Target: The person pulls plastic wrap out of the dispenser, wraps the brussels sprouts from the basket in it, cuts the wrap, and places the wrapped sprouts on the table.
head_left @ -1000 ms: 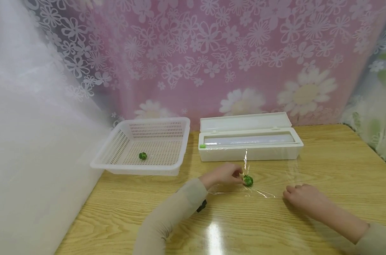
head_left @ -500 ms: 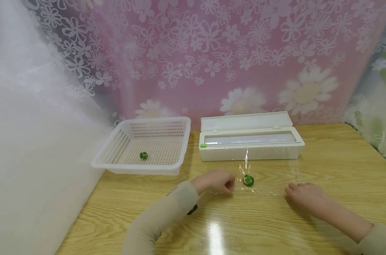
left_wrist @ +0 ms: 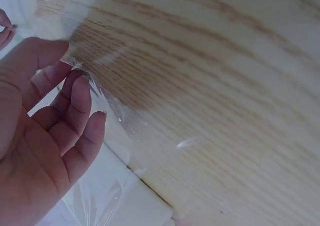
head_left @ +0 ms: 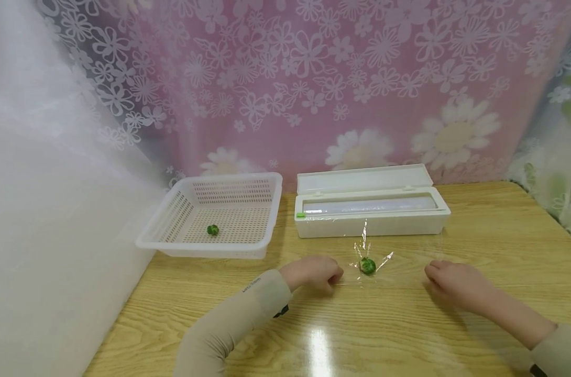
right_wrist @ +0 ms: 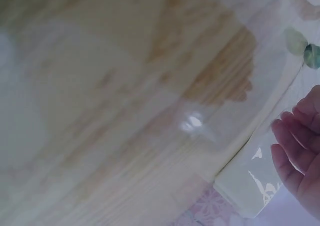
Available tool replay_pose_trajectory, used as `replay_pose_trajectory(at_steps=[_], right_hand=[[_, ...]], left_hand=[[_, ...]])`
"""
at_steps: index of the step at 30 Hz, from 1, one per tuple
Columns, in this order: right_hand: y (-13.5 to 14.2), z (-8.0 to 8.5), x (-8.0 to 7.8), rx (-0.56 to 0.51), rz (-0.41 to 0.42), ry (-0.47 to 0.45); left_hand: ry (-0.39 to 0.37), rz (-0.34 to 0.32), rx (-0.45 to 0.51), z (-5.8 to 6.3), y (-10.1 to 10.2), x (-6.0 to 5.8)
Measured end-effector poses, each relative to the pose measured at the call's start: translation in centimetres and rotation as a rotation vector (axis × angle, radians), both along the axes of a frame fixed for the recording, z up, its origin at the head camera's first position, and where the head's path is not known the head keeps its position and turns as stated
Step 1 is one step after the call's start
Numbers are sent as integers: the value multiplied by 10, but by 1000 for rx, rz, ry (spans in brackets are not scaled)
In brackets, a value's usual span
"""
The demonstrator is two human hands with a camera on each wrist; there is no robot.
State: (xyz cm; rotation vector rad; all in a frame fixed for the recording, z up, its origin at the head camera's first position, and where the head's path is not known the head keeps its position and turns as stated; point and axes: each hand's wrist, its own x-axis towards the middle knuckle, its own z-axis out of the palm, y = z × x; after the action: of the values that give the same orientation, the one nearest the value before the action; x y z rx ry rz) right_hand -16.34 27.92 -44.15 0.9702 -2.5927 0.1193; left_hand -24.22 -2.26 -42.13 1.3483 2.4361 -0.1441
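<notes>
A sheet of clear plastic wrap (head_left: pixel 385 260) stretches from the dispenser box toward me in the head view, with glints and creases. Around its middle sits a small round green vegetable, which looks like a Brussels sprout (head_left: pixel 368 266). My left hand (head_left: pixel 315 273) is left of the sprout, apart from it. In the left wrist view, its thumb and fingers pinch the gathered edge of the wrap (left_wrist: pixel 121 113). On the other side, my right hand (head_left: pixel 460 285) holds the wrap's near right edge with curled fingers (right_wrist: pixel 292 141); the pinch itself is partly cut off in the right wrist view.
The white wrap dispenser box (head_left: pixel 372 227) stands at the back, its lid (head_left: pixel 365 179) raised and a roll (head_left: pixel 370 205) inside. A white perforated basket (head_left: pixel 202 250) at the left holds another green sprout (head_left: pixel 212 230). A floral curtain (head_left: pixel 285 104) hangs behind the wooden table (head_left: pixel 384 335).
My left hand has let go of the sprout and moved left and slightly nearer me, onto the wrap's edge. My right hand has shifted slightly right and away from me. The creases around the sprout have changed.
</notes>
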Motion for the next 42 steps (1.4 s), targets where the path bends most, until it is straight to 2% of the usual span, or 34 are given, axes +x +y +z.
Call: replay_pose_trajectory(at_steps=[4, 7, 14, 18, 24, 33, 39, 42], right_hand=[[2, 3, -2, -28, -37, -105], [3, 4, -4, -55, -64, -167], [5, 7, -9, -157, -79, -189], [4, 6, -12, -167, -93, -193], [1, 9, -18, -155, -135, -281], [0, 3, -31, -177, -48, -205], [6, -1, -38, -140, -26, -259], [8, -3, -40, -141, -20, -262]], left_hand=[[19, -30, 2, -2, -2, -1], [-7, -31, 41, -4, -5, -4], [-109, 34, 188, 2, -13, -13], [-97, 69, 229, 3, -17, -19], [-91, 148, 266, 0, -20, -27], [-28, 176, 296, -2, -23, -34], [-112, 235, 312, -3, -27, -37], [-110, 243, 302, -4, -26, -38]])
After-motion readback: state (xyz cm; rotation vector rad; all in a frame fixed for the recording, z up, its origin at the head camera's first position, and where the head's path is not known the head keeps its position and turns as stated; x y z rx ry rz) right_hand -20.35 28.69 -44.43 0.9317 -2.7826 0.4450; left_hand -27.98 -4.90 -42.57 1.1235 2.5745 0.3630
